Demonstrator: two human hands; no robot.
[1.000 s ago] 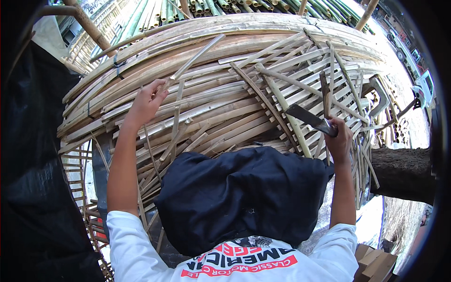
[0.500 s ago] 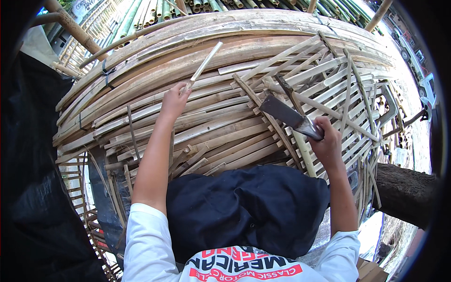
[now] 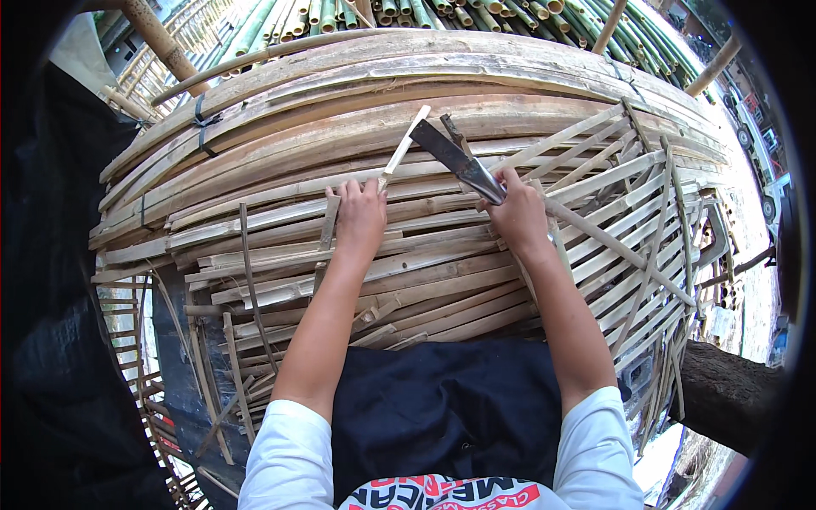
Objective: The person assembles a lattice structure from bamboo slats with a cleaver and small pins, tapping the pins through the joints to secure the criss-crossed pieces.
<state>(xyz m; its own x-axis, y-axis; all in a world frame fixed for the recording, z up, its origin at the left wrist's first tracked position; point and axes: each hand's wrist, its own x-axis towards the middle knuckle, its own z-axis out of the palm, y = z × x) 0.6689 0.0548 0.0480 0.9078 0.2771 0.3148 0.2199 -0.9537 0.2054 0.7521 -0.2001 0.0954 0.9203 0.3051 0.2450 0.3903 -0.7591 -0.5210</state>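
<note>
My left hand [image 3: 360, 219] is closed around the lower end of a short, pale split-bamboo strip [image 3: 405, 146], which slants up and to the right. In my right hand [image 3: 518, 214] is the metal handle of a cleaver [image 3: 444, 151] with a broad, dark, straight-edged blade. The blade points up and left, its tip close to the strip; whether they touch I cannot tell. Both hands are above a pile of split-bamboo slats [image 3: 433, 270]. A dark upright stick [image 3: 456, 133] shows just beyond the blade, and another short upright piece [image 3: 330, 223] stands beside my left hand.
A slatted bamboo lattice panel [image 3: 633, 223] leans at the right, near a thick dark log [image 3: 727, 393]. Long bundled bamboo slats [image 3: 280, 144] lie across the far side. Green bamboo poles [image 3: 408, 13] are stacked behind. Black sheeting [image 3: 72, 323] hangs at left; dark cloth [image 3: 442, 416] covers my lap.
My hands have come closer together. The right hand moved left and slightly up with the cleaver, bringing its blade beside the strip. My left hand moved right and down with the strip.
</note>
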